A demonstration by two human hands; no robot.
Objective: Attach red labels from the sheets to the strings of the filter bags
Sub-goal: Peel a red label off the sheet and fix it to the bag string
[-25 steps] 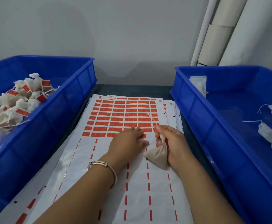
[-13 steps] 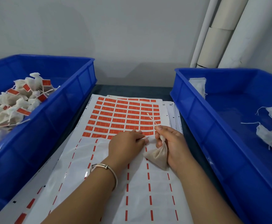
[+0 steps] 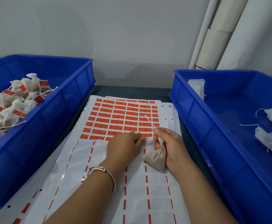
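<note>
Peeling looked to be the step: the left hand (image 3: 124, 145) picked with curled fingertips at a red label on the white label sheet (image 3: 116, 159), while the right hand (image 3: 169, 147) gripped the small beige filter bag (image 3: 155, 159), its string (image 3: 149, 120) raised. Next, wrapping that label round the string needs close alignment.

Plain grey wall (image 3: 99, 38) behind; white pipes (image 3: 225, 33) stand right.
</note>
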